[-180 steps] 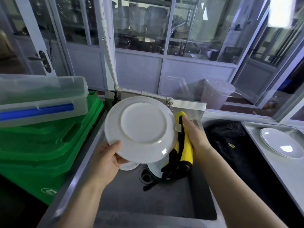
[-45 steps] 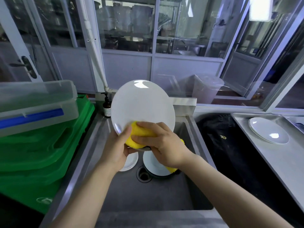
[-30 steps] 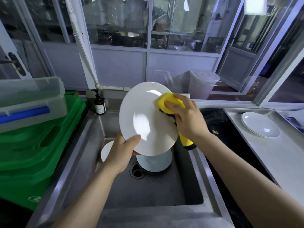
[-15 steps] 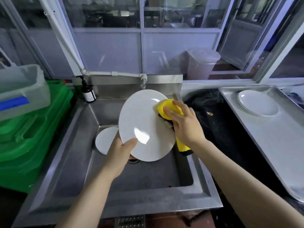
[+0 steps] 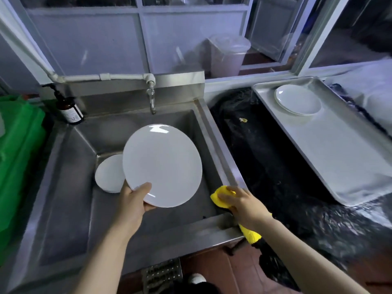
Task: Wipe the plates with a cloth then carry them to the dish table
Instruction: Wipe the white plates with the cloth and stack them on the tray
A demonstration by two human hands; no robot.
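Note:
My left hand grips a large white plate by its lower rim, thumb on the face, above the steel sink. My right hand holds a yellow cloth at the sink's right edge, apart from the plate; the cloth's tail hangs below my wrist. A smaller white plate lies in the sink basin, partly hidden behind the held one. Another white plate rests on the steel tray at the right.
A tap juts over the back of the sink, and a brown pump bottle stands at its back left corner. Green bins fill the left. A black plastic sheet covers the gap between sink and tray.
My right hand has taken the cloth off the plate and dropped to the sink's right edge. The plate has tilted flatter and lower. My view has tipped down and right.

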